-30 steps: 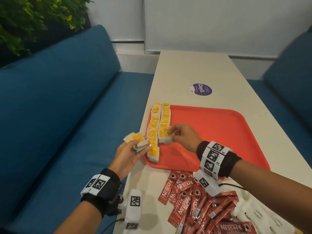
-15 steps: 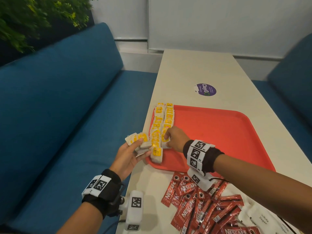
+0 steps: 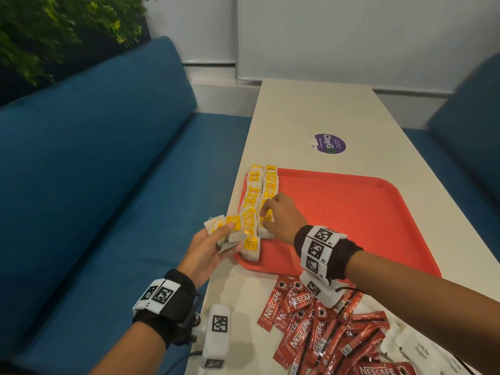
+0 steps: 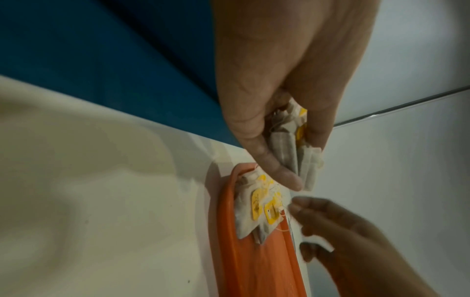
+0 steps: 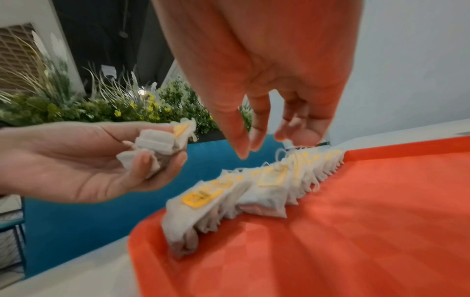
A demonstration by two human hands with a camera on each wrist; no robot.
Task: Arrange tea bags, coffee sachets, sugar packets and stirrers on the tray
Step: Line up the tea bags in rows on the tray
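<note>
Gripping soft papery tea bags (image 3: 230, 231), left hand (image 3: 205, 253); right hand (image 3: 281, 217) loose-fingered over glossy red tray (image 3: 351, 212).

We are in a café or office break booth: blue benches (image 3: 89, 185) flank a long pale table (image 3: 311, 109), a brand sticker (image 3: 330, 143) on its top, planter greenery (image 5: 106, 104) behind, white wall panels (image 3: 351, 36).

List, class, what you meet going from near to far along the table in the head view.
Nescafe coffee sachets → near rim of the red tray → rows of tea bags on the tray's left side → purple ClayG sticker → bare far end of the table.
</note>
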